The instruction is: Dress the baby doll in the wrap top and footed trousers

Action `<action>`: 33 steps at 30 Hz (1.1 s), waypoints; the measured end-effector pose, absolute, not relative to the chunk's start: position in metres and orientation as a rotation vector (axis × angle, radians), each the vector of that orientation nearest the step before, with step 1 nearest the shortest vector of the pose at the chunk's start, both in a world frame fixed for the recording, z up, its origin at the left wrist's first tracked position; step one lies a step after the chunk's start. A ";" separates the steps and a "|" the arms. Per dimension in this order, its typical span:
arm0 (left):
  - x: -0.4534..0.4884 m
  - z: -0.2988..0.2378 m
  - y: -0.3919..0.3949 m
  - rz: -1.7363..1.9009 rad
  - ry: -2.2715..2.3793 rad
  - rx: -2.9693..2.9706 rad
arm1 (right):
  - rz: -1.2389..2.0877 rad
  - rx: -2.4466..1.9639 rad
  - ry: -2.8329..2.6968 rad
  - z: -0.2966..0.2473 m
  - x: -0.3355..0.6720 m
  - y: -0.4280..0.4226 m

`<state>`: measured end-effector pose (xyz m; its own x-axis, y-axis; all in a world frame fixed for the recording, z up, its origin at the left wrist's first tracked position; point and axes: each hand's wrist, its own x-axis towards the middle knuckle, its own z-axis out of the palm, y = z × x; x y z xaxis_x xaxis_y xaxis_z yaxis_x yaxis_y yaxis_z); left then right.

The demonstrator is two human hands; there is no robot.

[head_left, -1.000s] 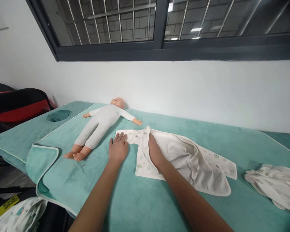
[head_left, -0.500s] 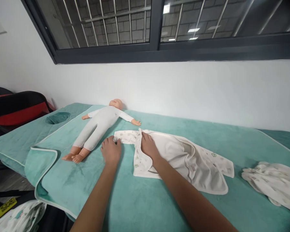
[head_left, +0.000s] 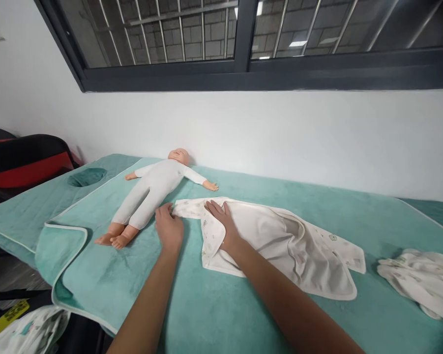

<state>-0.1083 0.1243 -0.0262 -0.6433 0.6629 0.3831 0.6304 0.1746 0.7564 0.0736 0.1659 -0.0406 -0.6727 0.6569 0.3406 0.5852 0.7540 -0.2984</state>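
Note:
A white baby shirt [head_left: 265, 241] with small printed motifs lies spread open on the green cover, its inside partly showing and folds bunched toward its right half. My left hand [head_left: 169, 227] is closed at the cuff of the left-lying sleeve, fingertips pinching its end. On the shirt near that sleeve's shoulder, my right hand [head_left: 223, 221] lies flat with fingers stretched out. Beyond my left hand, a baby doll [head_left: 153, 184] in a white bodysuit rests on its back, its head toward the wall and bare feet toward me.
A green padded bed [head_left: 214, 314] runs along the white wall below a barred window. A crumpled white printed garment [head_left: 420, 280] lies at the right. Black and red chairs [head_left: 29, 160] stand at the left. More printed cloth [head_left: 33, 327] sits low at the left front.
My right hand has slid slightly up and left and now lies flatter on the shirt, fingers over the sleeve's shoulder. My left hand stays at the cuff.

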 end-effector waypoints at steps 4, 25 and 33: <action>-0.102 -0.024 0.115 1.708 2.174 1.301 | 0.162 -0.948 -2.495 -0.048 0.075 0.168; -0.058 -0.032 0.030 1.412 2.113 1.653 | 0.214 -1.252 -2.220 -0.030 0.083 0.173; -0.059 -0.034 0.013 1.380 2.229 1.591 | 0.163 -1.488 -2.138 -0.029 0.098 0.177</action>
<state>-0.0590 0.0133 -0.0337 -0.4598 0.7867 0.4119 0.7194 0.0580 0.6922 0.0980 0.1769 -0.0289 -0.2566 0.9014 0.3488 0.8379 0.3873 -0.3846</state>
